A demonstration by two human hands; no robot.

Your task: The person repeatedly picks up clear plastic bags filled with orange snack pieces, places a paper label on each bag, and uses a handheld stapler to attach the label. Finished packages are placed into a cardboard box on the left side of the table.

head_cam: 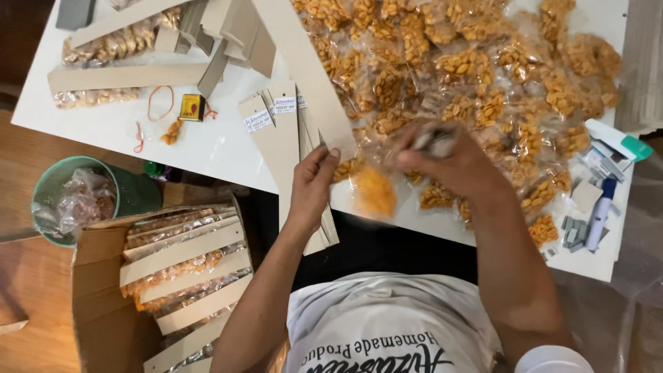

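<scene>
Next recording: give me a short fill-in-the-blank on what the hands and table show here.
1. The left hand pinches a long strip of ____.
2. The right hand holds a blurred ____ above the packets of nuts.
3. The carton by the person's left arm holds finished strips; behind it stands a ____ bin.

Missing words: cardboard; stapler; green

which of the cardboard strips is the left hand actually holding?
The long strip running diagonally up from the left hand, its lower end pinched at the fingertips. The labelled strips beside it lie flat on the white table, untouched.

White table point(207, 148) on wooden floor point(31, 276)
</scene>
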